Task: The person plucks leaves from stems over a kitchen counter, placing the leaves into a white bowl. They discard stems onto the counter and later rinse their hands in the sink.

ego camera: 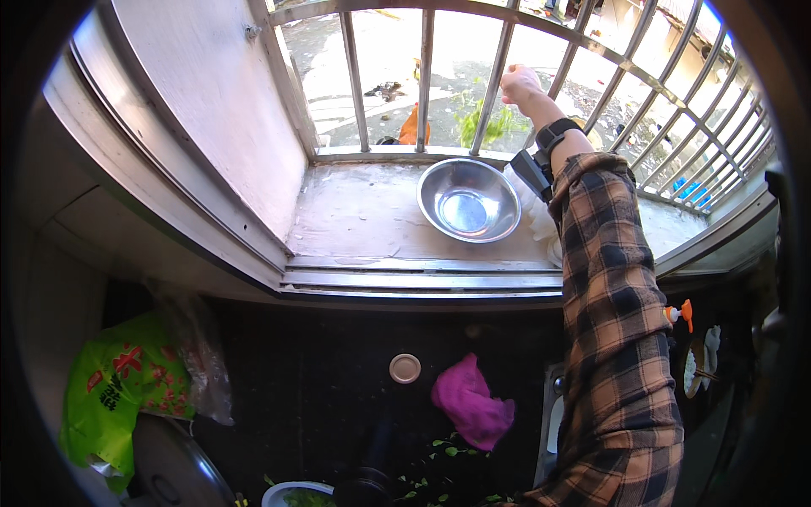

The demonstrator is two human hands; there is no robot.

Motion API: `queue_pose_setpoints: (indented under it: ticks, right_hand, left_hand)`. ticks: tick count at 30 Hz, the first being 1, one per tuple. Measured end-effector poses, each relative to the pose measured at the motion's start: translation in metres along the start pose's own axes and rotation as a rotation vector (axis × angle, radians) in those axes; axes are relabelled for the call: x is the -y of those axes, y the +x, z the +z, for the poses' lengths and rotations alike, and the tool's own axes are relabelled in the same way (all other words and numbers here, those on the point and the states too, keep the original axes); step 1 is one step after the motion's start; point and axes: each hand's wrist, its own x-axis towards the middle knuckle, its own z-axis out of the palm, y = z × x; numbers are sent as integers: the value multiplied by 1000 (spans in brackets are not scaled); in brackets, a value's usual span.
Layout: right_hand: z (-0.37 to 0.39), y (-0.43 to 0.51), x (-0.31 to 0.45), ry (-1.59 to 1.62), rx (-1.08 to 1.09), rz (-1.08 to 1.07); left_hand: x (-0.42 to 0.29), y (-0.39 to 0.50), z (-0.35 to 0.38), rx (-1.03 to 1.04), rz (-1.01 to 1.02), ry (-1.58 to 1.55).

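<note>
My right hand (522,85) reaches out between the metal window bars (502,70), its fingers curled, with nothing seen in them. Its palm side is hidden. Blurred green leaves (483,121) show beyond the bars, below and left of the hand, apart from it. A black band with a dark box-like device (533,172) is on the wrist. Under the forearm, a white plastic bag (531,206) lies partly hidden beside a stainless steel bowl (469,201) on the window sill. The bowl looks empty. My left hand is out of view.
A magenta cloth (474,405), a round beige lid (405,369) and scattered leaves (418,488) lie on the dark counter (272,374). A white bowl of greens (298,488) stands at the bottom edge. Left are a green printed bag (104,386) and a dark pan lid (174,466).
</note>
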Motion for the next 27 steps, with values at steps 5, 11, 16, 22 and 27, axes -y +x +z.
queue_pose_setpoints:
  ticks: [5, 11, 16, 22, 27]
  right_hand:
    - [0, 7, -20, -31, 38, -338]
    - [-43, -85, 19, 191, 160, 29]
    - [-89, -245, 34, 25, 375, -271]
    - [-98, -452, -13, -253, 858, -89]
    - [-42, -559, -102, -343, 1003, -92]
  left_hand:
    - [18, -9, 5, 15, 46, 9]
    - [66, -67, 25, 72, 267, 16]
    - [70, -92, 35, 64, 219, -51]
    - [32, -111, 34, -108, 516, 213]
    - [21, -121, 41, -218, 715, 249]
